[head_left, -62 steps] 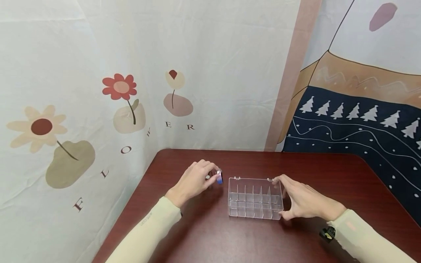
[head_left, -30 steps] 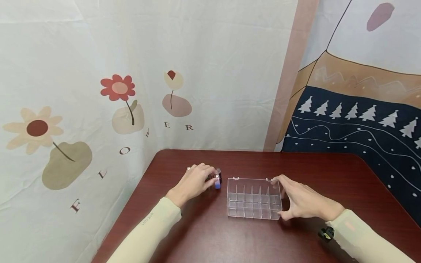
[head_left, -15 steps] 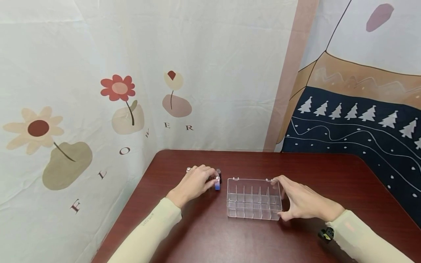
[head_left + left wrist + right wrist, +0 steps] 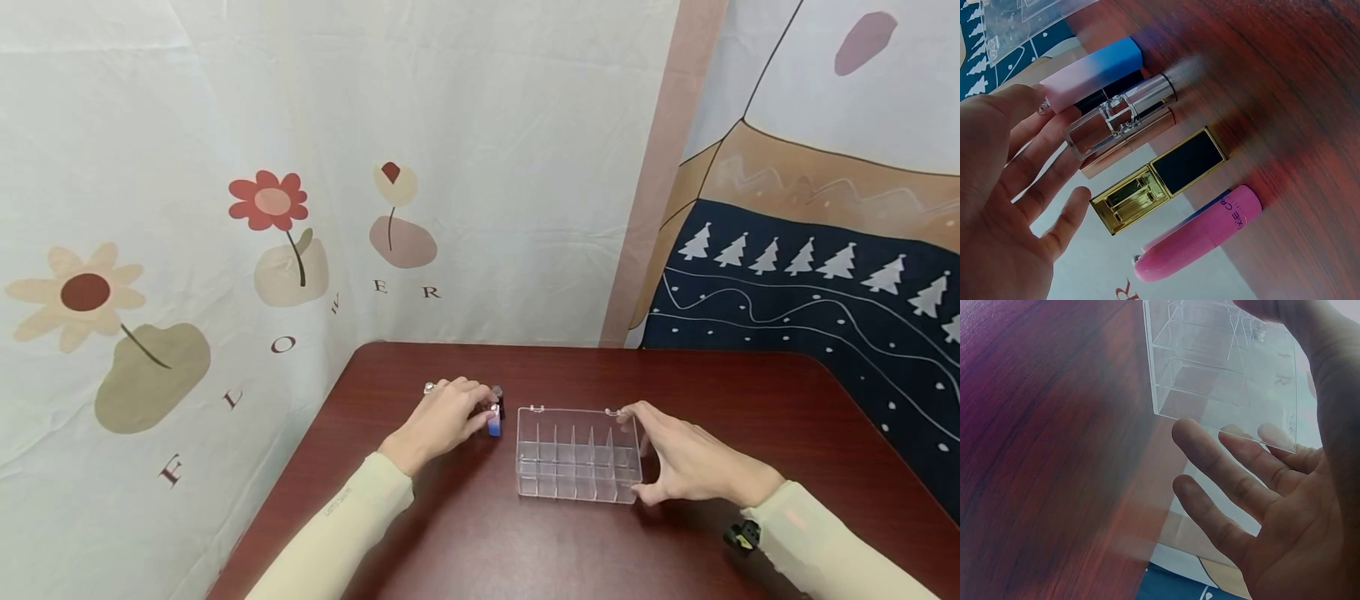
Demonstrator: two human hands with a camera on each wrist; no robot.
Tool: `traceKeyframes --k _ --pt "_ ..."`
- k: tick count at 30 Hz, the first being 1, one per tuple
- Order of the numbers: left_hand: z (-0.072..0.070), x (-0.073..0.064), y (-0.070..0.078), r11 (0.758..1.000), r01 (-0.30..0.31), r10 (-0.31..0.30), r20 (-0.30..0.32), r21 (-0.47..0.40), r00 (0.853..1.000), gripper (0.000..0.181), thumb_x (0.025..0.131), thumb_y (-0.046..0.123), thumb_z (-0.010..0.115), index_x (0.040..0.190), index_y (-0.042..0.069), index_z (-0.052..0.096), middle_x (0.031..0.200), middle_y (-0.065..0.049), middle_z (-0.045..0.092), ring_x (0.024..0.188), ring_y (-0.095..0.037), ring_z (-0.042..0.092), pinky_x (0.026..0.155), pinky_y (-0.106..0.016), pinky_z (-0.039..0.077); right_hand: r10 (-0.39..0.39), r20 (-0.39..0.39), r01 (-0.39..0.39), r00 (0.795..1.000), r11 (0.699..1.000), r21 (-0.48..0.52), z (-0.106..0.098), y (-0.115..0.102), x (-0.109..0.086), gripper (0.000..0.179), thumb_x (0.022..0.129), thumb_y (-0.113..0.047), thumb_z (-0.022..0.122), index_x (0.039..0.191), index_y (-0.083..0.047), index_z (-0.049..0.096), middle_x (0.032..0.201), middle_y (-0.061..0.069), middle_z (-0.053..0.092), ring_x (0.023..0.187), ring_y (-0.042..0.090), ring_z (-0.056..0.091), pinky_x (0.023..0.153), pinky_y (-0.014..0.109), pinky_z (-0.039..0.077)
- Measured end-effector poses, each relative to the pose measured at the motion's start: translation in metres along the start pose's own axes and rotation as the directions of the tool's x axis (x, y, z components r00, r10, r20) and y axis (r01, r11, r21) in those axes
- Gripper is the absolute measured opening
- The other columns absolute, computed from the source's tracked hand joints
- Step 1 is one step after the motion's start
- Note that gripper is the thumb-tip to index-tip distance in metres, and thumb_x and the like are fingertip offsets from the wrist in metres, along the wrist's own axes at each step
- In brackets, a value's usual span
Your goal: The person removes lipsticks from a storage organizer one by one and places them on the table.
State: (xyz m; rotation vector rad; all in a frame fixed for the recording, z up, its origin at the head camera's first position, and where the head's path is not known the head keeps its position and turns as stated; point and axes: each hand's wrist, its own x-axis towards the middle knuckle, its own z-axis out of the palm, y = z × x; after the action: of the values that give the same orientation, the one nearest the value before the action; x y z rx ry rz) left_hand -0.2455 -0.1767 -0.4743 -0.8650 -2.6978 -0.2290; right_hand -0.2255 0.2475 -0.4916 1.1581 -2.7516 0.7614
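My left hand [image 4: 442, 421] pinches a pink-to-blue lipstick tube [image 4: 1094, 72] near its top between thumb and fingers. The tube stands on the table, left of the clear box. Beside that hand, in the left wrist view, stand a clear-and-silver tube [image 4: 1157, 92], a rose-gold tube [image 4: 1163, 125], a gold-and-black lipstick [image 4: 1188, 162] and a bright pink tube [image 4: 1200, 234]. A dark tube is partly hidden behind the pink-to-blue one. My right hand [image 4: 690, 454] grips the right side of a clear plastic compartment box [image 4: 577, 454], thumb in front, fingertips at the back corner.
The dark red wooden table [image 4: 570, 550] has its far edge against a light curtain [image 4: 510, 208] with printed flowers. A navy hanging with white trees [image 4: 795, 292] covers the right side. Box dividers show in rows, with hinge tabs along the far top edge.
Over two seconds my left hand has brought the pink-to-blue tube slightly nearer and lower; during the last half second it barely moves. The right hand and box stay nearly still.
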Motion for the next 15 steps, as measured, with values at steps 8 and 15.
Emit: traceKeyframes --k 8,15 --pt "-0.0034 -0.0012 0.0014 1.000 0.003 -0.002 -0.045 0.005 0.999 0.023 0.107 0.030 0.087 0.124 0.015 0.084 0.120 0.001 0.084 0.111 -0.022 0.077 0.098 -0.048 0.061 0.022 0.016 -0.022 1.000 1.000 0.005 0.0002 0.0000 -0.0011 0.095 0.072 -0.033 0.106 0.150 -0.012 0.055 0.135 0.008 0.071 0.089 -0.009 0.061 0.072 0.022 0.057" --pt "-0.0075 -0.0007 0.0014 1.000 -0.015 0.014 -0.113 -0.005 0.993 0.017 0.109 0.026 0.084 0.124 0.019 0.086 0.120 0.005 0.085 0.108 -0.020 0.079 0.097 -0.048 0.063 0.023 0.014 -0.023 1.000 1.000 0.002 0.0003 0.0003 -0.0012 0.094 0.072 -0.033 0.106 0.149 -0.012 0.055 0.134 0.007 0.070 0.088 -0.009 0.060 0.072 0.022 0.057"
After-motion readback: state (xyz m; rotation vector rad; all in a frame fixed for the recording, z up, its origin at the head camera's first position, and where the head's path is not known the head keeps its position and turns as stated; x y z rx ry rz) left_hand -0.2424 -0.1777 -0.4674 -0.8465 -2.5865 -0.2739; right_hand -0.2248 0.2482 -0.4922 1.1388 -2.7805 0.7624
